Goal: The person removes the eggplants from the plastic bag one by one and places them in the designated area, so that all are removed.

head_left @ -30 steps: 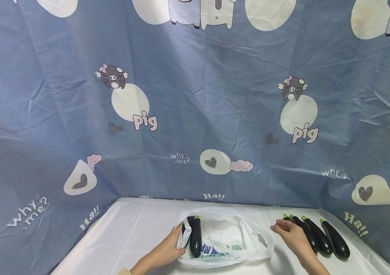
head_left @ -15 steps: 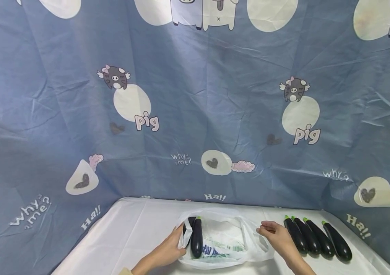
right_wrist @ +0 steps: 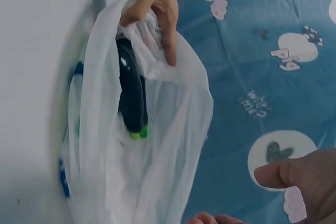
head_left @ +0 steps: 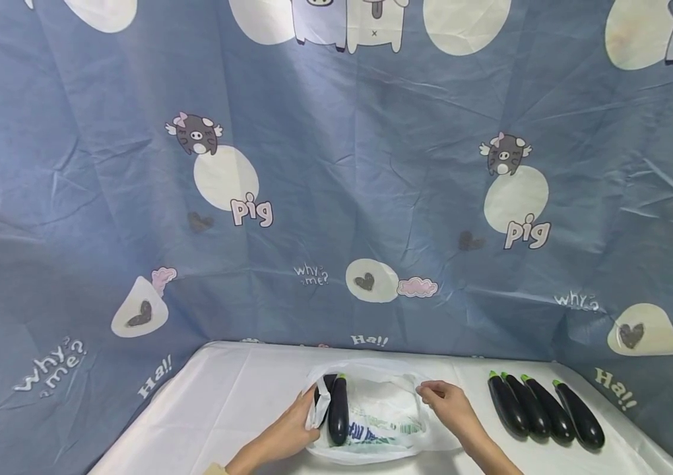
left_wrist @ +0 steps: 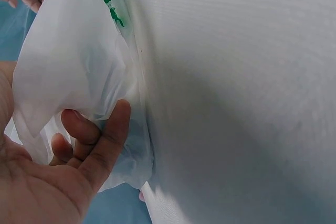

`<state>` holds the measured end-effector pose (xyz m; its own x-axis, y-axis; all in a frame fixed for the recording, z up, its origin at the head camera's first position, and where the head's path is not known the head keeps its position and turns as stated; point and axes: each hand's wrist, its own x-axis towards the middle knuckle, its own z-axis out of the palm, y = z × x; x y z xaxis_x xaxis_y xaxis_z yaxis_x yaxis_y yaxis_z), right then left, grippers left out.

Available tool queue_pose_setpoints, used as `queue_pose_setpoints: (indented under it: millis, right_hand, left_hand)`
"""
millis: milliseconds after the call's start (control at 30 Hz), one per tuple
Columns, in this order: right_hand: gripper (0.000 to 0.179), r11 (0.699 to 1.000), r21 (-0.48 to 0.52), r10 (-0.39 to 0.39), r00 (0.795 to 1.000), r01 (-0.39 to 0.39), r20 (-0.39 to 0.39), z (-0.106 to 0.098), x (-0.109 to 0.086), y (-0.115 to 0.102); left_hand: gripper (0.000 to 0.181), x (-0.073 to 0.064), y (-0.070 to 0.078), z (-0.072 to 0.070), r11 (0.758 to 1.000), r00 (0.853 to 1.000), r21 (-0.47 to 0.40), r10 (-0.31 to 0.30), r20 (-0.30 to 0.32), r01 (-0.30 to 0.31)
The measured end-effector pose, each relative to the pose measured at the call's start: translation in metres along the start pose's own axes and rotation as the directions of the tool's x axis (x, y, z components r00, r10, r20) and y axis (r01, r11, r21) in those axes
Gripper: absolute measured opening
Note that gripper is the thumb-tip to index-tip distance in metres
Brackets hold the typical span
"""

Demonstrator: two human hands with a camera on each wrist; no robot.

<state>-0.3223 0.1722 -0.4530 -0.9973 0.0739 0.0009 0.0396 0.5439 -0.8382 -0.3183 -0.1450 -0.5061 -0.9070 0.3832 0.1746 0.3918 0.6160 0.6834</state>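
A white plastic bag (head_left: 378, 455) lies on the white table with its mouth held apart. Inside it, two dark eggplants (head_left: 338, 415) with green stems lie side by side at the left. My left hand (head_left: 296, 425) grips the bag's left rim; in the left wrist view its fingers (left_wrist: 107, 148) curl into the folded plastic. At the bag's right edge is my right hand (head_left: 449, 409), overlapping the rim in the head view. The right wrist view shows its thumb (right_wrist: 278, 174) apart from its fingers, beside the bag's edge, with nothing between them.
Several eggplants (head_left: 550, 409) lie in a slanted row on the table right of the bag, stems toward the back. A blue printed curtain (head_left: 313, 231) hangs behind the white tabletop (head_left: 224, 389) and along both sides.
My right hand has moved left from beside the row of eggplants to the bag's right edge. My left hand keeps its grip on the bag, and the eggplants have not moved.
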Motion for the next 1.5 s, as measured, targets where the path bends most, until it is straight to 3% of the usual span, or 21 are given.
queue_pose_setpoints:
  millis: [167, 367, 600, 800, 1167, 1500]
  right_hand:
    - [0.040, 0.995, 0.102, -0.017, 0.999, 0.012, 0.051, 0.014, 0.003, -0.005]
    - [0.050, 0.966, 0.256, -0.024, 0.988, -0.016, 0.152, 0.030, 0.004, -0.010]
    - [0.054, 0.944, 0.326, -0.041, 0.965, -0.047, 0.259, 0.051, 0.007, -0.015]
    - [0.042, 0.943, 0.334, -0.078, 0.960, -0.017, 0.267, 0.071, 0.007, -0.021]
    - [0.039, 0.946, 0.316, -0.029, 0.955, -0.069, 0.296, 0.105, 0.005, -0.024]
    - [0.031, 0.965, 0.257, -0.021, 0.957, -0.057, 0.288, 0.121, 0.003, -0.026]
  left_hand:
    - [0.091, 0.001, -0.001, 0.000, 1.000, 1.000, 0.001, -0.012, 0.001, 0.012]
    - [0.092, 0.001, -0.002, 0.000, 1.000, 1.000, 0.008, -0.011, -0.010, 0.011]
    - [0.091, 0.000, -0.002, 0.001, 1.000, 1.000, -0.001, 0.005, -0.017, -0.005]
    - [0.090, 0.000, -0.002, 0.001, 1.000, 1.000, 0.010, -0.001, -0.020, 0.002]
    - [0.090, 0.000, 0.000, 0.000, 1.000, 1.000, 0.010, 0.002, -0.017, -0.002]
    - [0.091, -0.001, 0.000, 0.000, 1.000, 1.000, 0.007, 0.006, -0.023, -0.006]
